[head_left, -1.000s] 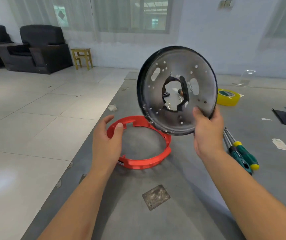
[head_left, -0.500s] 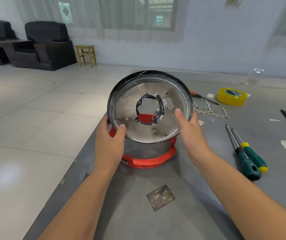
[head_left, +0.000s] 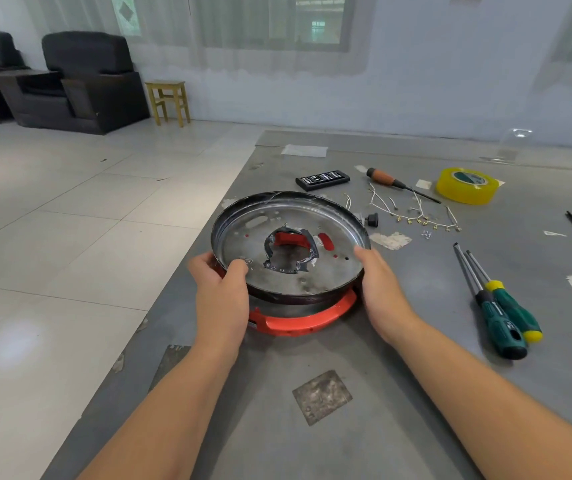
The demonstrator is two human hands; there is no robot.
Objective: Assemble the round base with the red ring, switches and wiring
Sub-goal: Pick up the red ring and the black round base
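Fingers of left hand [head_left: 220,299] curled over base [head_left: 289,247] rim, thumb inside; right hand [head_left: 380,289] clamped on opposite edge. Between them, base held tilted just above ring [head_left: 298,322] on table [head_left: 399,393]. Step likely seating base onto ring; next, lowering level, holes aligned. Right of fingers: wiring [head_left: 412,213], screwdrivers [head_left: 499,306].

My grey worktop [head_left: 399,393] carries the red ring [head_left: 298,323] near its left edge, two green-handled screwdrivers [head_left: 499,306] side by side to my right, a yellow tape roll [head_left: 466,186], an orange-handled screwdriver [head_left: 390,180], a black bit case [head_left: 322,180], loose wires with terminals [head_left: 416,216] and paper scraps [head_left: 390,240]
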